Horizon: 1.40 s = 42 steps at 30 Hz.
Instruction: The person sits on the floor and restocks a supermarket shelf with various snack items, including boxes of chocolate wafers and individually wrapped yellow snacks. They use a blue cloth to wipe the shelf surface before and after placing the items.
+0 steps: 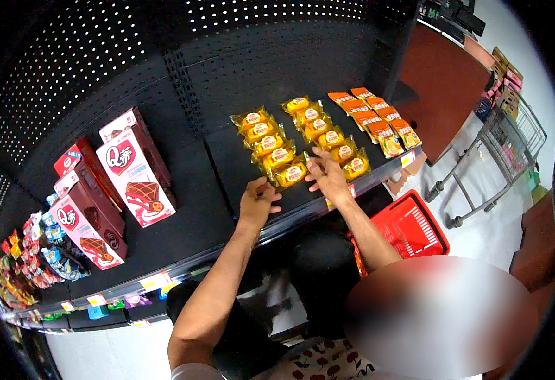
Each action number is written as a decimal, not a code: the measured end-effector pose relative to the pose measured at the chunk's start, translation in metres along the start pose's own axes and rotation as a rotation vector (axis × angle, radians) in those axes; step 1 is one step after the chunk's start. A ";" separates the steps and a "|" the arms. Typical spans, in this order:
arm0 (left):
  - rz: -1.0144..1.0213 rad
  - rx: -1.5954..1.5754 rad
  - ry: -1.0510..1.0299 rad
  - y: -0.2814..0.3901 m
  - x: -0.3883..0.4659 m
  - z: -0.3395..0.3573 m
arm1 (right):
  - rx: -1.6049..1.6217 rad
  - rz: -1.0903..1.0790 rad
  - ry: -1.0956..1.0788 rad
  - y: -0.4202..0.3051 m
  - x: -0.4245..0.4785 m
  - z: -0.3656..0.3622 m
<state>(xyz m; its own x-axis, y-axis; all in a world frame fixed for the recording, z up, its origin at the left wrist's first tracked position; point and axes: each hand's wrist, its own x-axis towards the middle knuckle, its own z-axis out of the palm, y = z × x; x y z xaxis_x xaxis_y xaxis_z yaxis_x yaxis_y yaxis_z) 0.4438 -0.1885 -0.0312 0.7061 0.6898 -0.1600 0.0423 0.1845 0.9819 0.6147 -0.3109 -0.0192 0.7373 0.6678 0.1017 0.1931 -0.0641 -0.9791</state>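
Note:
My left hand, its fingers loosely curled and apart, hovers at the shelf's front edge, just left of the front yellow-wrapped snack cake. On the other side of that cake is my right hand, palm down with fingers spread. Its fingertips lie close to the wrapper's right end; whether they touch it I cannot tell. Behind the front cake, several like it overlap in a slanting left row. A second row of the same cakes runs alongside, its front partly behind my right hand.
Orange pouches stand in two rows at the right of the black shelf. Pink cake boxes and bagged snacks occupy the left. A red shopping basket sits below right, with a metal shopping cart beyond.

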 end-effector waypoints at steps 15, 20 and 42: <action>0.236 0.027 -0.469 0.015 -0.039 0.011 | 0.124 -0.193 0.146 -0.030 -0.080 -0.059; 0.251 0.053 -0.334 0.012 -0.038 0.007 | -0.008 -0.205 0.362 -0.021 -0.136 -0.119; 0.100 0.076 0.121 0.017 0.027 -0.019 | -0.097 -0.228 0.055 -0.031 -0.080 -0.044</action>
<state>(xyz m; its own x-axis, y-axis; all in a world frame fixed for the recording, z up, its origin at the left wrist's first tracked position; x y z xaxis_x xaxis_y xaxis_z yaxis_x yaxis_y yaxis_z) 0.4498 -0.1535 -0.0207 0.6190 0.7824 -0.0680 0.0326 0.0610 0.9976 0.5784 -0.3945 0.0111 0.7013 0.6317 0.3303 0.4180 0.0110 -0.9084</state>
